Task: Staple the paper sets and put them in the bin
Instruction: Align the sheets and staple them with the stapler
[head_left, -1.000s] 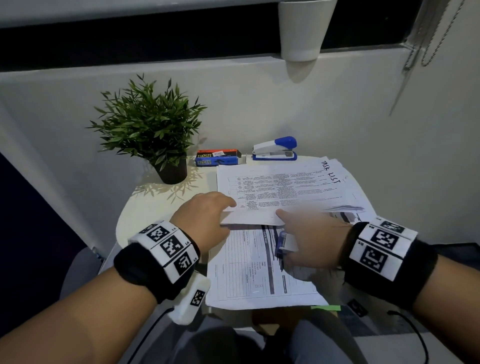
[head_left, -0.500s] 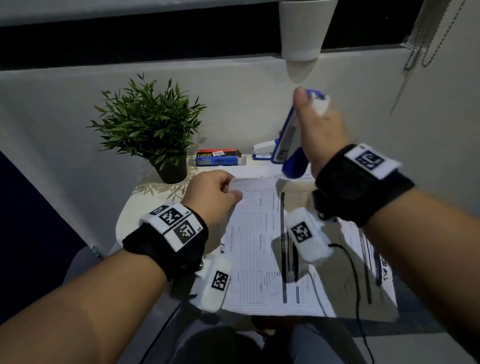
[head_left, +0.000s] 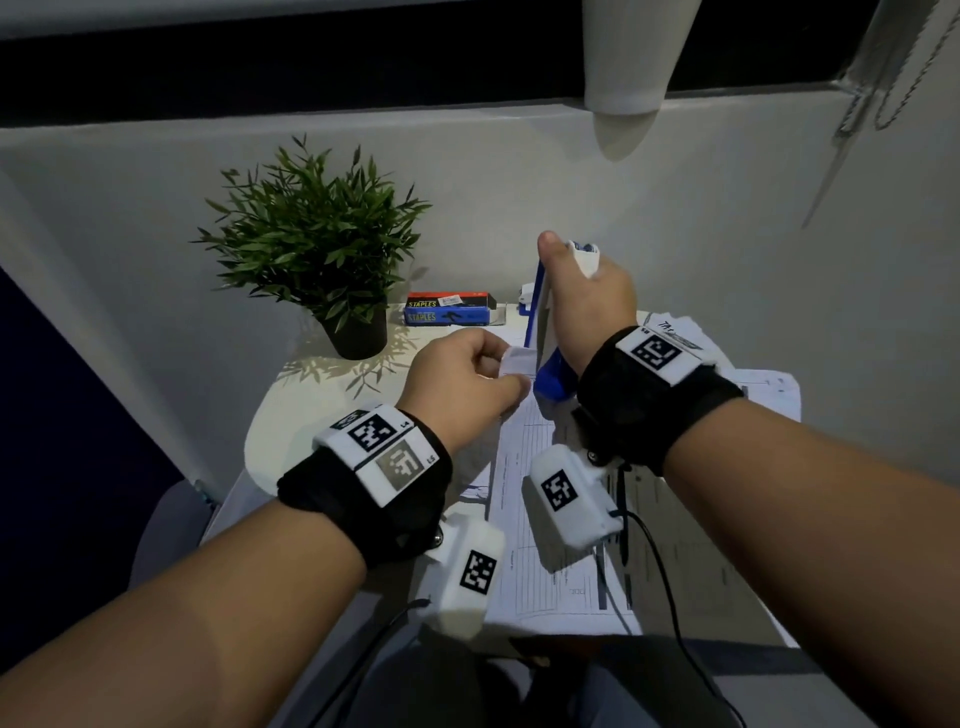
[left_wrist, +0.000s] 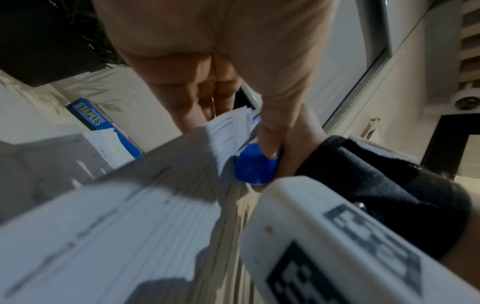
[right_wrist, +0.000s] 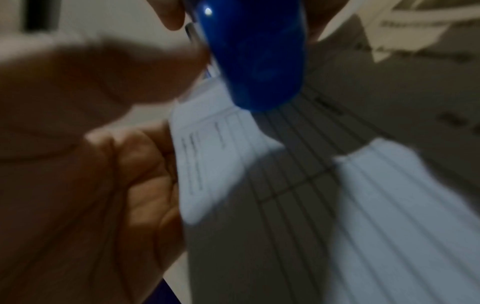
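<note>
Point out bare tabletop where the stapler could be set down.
One bare patch: the round table edge left of the left hand, in front of the plant. Papers cover the right side; the staples box crowds the back.

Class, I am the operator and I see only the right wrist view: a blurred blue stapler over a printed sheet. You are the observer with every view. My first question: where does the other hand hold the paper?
Observer: The left hand pinches the top corner of the paper set, right beside the stapler.
Operator: How is the stapler held?
Observer: The right hand grips it nearly upright, with the thumb at its top end.
Operator: Are spare staples around?
Observer: Yes, a box of staples lies at the back of the table, beside a potted plant.
</note>
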